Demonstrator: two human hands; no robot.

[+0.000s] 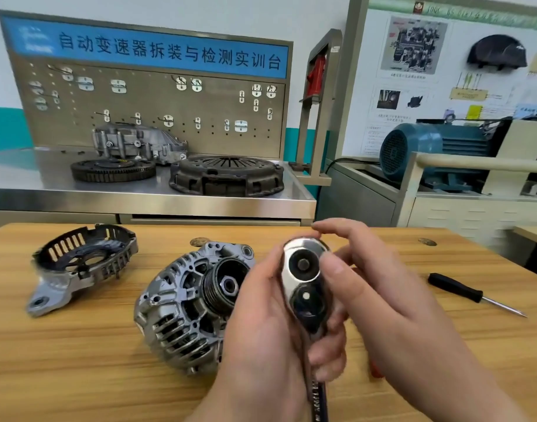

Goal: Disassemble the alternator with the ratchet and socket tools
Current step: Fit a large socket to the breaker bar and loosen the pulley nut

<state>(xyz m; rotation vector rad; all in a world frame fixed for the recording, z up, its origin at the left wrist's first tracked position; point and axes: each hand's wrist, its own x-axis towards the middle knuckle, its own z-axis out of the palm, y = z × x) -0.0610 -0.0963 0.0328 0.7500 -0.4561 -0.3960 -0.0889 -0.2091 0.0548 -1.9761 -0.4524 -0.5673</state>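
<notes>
- Left hand (pixel 261 339) grips ratchet (pixel 305 278) neck; right hand (pixel 383 300) pinches its head (socket, if any, hidden).
- Risk: unclamped alternator (pixel 182 306) could roll under torque.

Automotive training workshop: tool pegboard (pixel 145 99), clutch parts (pixel 227 175), instructional posters (pixel 443 71).

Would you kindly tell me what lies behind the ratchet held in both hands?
The alternator lies on the table behind the ratchet, with its pulley showing. The left hand hides part of it.

Gap between rear cover (pixel 81 266) and alternator (pixel 182 309) passable; screwdriver (pixel 471 293) obstructs right; near-right corner possibly free.
</notes>
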